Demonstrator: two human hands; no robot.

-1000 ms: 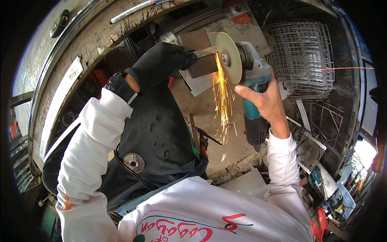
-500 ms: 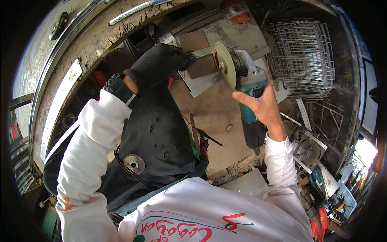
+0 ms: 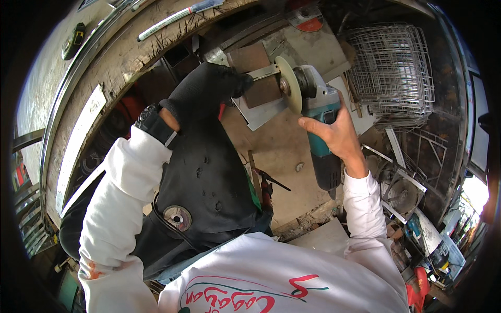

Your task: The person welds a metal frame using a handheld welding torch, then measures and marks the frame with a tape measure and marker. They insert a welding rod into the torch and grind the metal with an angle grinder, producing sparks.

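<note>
My left hand (image 3: 211, 88), in a black knit glove, is closed on one end of a narrow flat metal strip (image 3: 265, 72). The strip's other end meets the edge of a pale grinding disc (image 3: 290, 86), touching it as far as I can tell. That disc sits on a teal and black angle grinder (image 3: 319, 143). My bare right hand (image 3: 340, 133) wraps round the grinder's body, thumb lying across its near side. Whether the disc is spinning I cannot tell. Behind the strip lies a rusty brown metal plate (image 3: 254, 57).
A worn disc (image 3: 178, 218) lies on the black cloth (image 3: 203, 172) over my leg. Stacked wire grids (image 3: 389, 73) stand at the right. A wooden bench edge (image 3: 122, 73) curves along the left, bearing a marker pen (image 3: 169, 23). A tape measure (image 3: 74, 41) rests further left.
The view has shifted slightly. My gloved hand and the strip sit a little lower in the picture, and the grinder is slightly further left. Both grips stay the same.
</note>
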